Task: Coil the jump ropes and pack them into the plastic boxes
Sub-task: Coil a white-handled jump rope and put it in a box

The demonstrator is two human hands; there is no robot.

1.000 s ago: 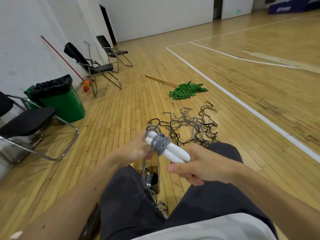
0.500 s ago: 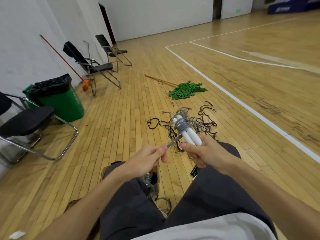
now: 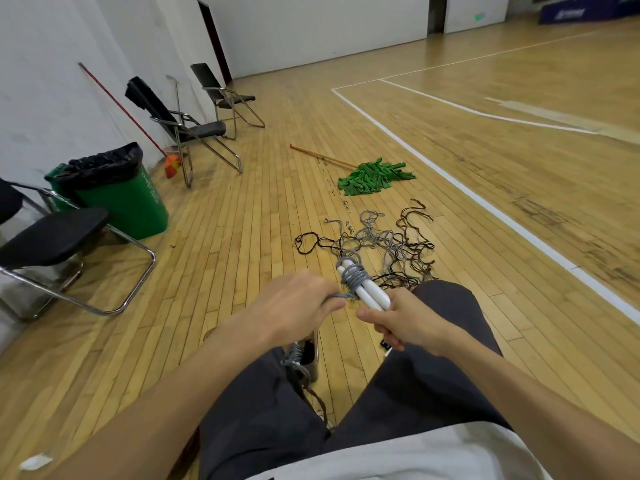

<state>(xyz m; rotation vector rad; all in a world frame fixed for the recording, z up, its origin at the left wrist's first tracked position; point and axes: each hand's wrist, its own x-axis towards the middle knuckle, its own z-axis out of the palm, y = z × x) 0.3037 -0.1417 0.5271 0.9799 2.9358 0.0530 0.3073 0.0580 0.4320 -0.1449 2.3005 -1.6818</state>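
My right hand grips the two white handles of a jump rope, which point up and to the left. Grey cord is wound several times around them near their far end. My left hand pinches the free end of that grey cord just left of the handles. On the floor beyond lies a tangle of grey and dark ropes. A clear plastic box holding a coiled rope sits on the floor between my knees, partly hidden by my left arm.
A green mop lies farther out on the wooden floor. On the left stand a green bin with a black bag and folding chairs along the wall. A white court line runs along the right.
The handles swung from lying across my lap to pointing away from me. My left hand let go of the handle end and now pulls the cord's free end to the left.
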